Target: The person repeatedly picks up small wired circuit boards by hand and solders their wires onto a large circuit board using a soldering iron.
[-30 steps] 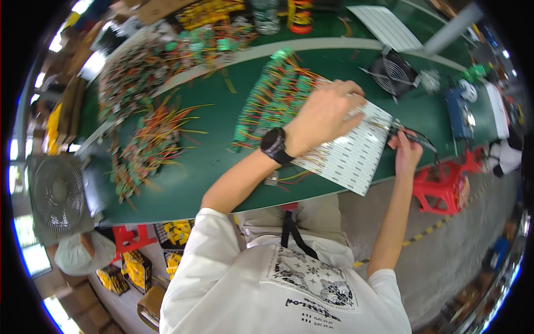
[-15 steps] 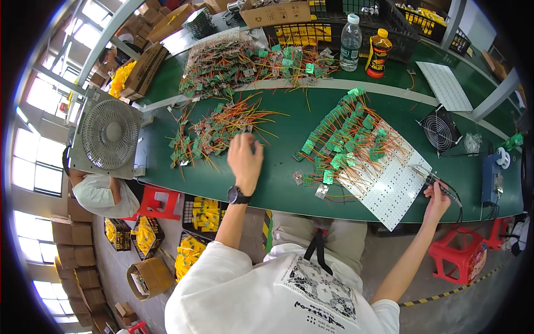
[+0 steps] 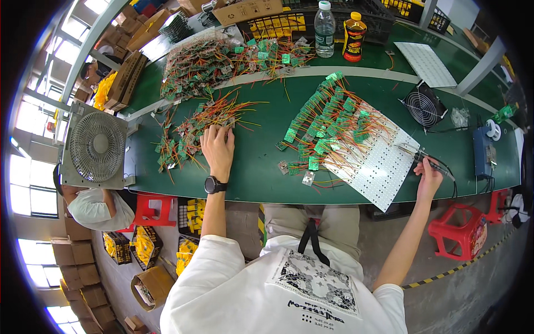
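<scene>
My left hand (image 3: 217, 149), with a dark watch on its wrist, is at the near edge of a loose pile of small wired circuit boards (image 3: 192, 131). Its fingers are bent down onto the boards; whatever lies between the fingertips is hidden. To the right, my right hand (image 3: 428, 177) grips a corded soldering iron (image 3: 421, 157) with thin metal tips over a white perforated board (image 3: 371, 175). Rows of green circuit boards (image 3: 320, 133) with red and yellow wires lie along that board's left side. A single silvery board (image 3: 308, 178) sits near the table's front edge.
A bigger heap of wired boards (image 3: 197, 69) stands behind, beside a water bottle (image 3: 325, 30) and a yellow-capped bottle (image 3: 354, 38). A small fan (image 3: 424, 107) and a blue soldering station (image 3: 484, 153) are at right. A large fan (image 3: 99, 143) stands at left, near a seated person (image 3: 100, 206).
My left hand has moved onto the near edge of the loose pile, its fingers now turned down. My right hand still holds the iron over the white board. The whole view has shifted slightly.
</scene>
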The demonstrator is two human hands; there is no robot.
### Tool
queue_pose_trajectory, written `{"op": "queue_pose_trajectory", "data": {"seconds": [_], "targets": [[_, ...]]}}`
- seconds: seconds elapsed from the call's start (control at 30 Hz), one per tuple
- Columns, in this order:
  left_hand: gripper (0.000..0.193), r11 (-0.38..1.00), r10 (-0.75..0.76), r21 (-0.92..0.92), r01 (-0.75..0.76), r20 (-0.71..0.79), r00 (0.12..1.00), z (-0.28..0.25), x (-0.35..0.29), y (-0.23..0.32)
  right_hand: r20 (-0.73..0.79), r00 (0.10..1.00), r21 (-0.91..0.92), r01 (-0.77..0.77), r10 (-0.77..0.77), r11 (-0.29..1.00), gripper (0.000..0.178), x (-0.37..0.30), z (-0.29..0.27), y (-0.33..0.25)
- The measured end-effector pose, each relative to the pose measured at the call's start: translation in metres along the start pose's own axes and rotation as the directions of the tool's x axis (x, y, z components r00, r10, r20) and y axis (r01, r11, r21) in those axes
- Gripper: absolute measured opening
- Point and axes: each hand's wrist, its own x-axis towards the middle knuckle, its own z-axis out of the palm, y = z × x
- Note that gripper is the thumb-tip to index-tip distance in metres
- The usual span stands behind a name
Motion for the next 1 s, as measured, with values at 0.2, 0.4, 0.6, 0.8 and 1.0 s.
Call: {"op": "queue_pose_trajectory", "data": {"seconds": [0.2, 0.4, 0.6, 0.8, 1.0], "targets": [[0.017, 0.906, 0.095, -0.413, -0.089, -0.006, 0.995, -0.023, -0.016, 0.034, 0.003, 1.0, -0.012, 0.002, -0.002, 1.0, 0.022, -0.001, -0.002, -0.002], [0.019, 0.822, 0.02, -0.557, 0.119, 0.236, 0.972, -0.029, -0.057, 0.04, 0.011, 1.0, -0.018, -0.001, 0.001, 1.0, 0.024, 0.0, -0.001, -0.002], [0.02, 0.83, -0.436, -0.251, 0.499, 0.266, 0.86, -0.024, -0.054, 0.064, 0.011, 1.0, -0.032, -0.011, 0.011, 0.999, 0.023, 0.0, -0.003, -0.002], [0.017, 0.871, -0.307, -0.297, 0.392, 0.294, 0.905, 0.003, -0.043, 0.066, 0.0, 1.0, -0.021, -0.006, 0.006, 1.0, 0.022, 0.0, 0.001, -0.003], [0.014, 0.387, -0.383, -0.659, 0.645, 0.521, 0.763, 0.001, -0.012, 0.07, -0.008, 1.0, -0.014, -0.024, 0.024, 1.0, 0.021, -0.001, -0.001, -0.001]]}}
